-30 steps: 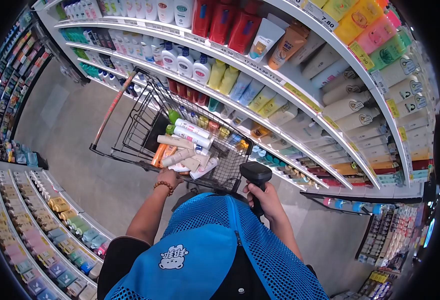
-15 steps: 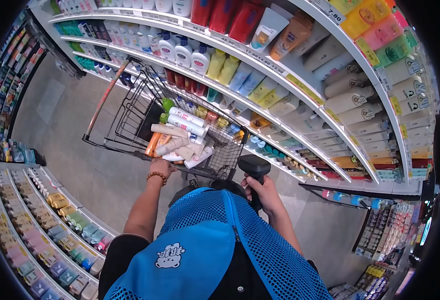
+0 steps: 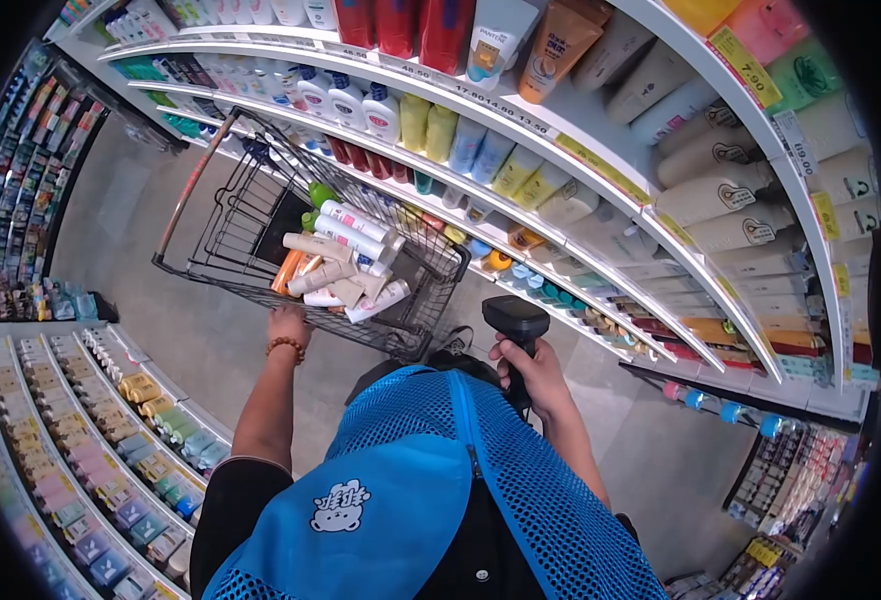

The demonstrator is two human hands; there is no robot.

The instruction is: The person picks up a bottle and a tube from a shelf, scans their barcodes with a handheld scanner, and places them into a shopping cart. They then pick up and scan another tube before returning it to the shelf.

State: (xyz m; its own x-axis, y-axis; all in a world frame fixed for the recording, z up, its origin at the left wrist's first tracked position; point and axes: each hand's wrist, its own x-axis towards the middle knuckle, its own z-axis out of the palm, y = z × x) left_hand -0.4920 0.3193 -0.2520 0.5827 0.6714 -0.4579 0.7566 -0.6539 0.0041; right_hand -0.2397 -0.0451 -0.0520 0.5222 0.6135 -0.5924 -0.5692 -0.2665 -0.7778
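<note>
My left hand (image 3: 288, 324) is closed on the near top rim of a black wire shopping cart (image 3: 236, 285), with a bead bracelet at the wrist. Inside the cart lies a loose pile of toiletries: white bottles (image 3: 353, 234), beige tubes (image 3: 327, 276), an orange pack (image 3: 287, 271) and green-capped bottles (image 3: 318, 194). My right hand (image 3: 535, 378) is wrapped round the handle of a black handheld barcode scanner (image 3: 517, 317), its head pointing up and forward in front of my blue vest (image 3: 391, 480). Part of the scanner's handle is hidden by my fingers.
Long shelves of bottles and tubes (image 3: 441, 130) curve along the far and right side, close to the cart. Another product shelf (image 3: 101, 450) stands at the lower left. Grey floor (image 3: 146, 215) runs between them. A dark rack (image 3: 781, 470) stands at the right.
The cart and my left hand have shifted left in view, and the cart's near end is farther from the scanner. The right hand keeps hold of the scanner, moved slightly. The shelves look closer.
</note>
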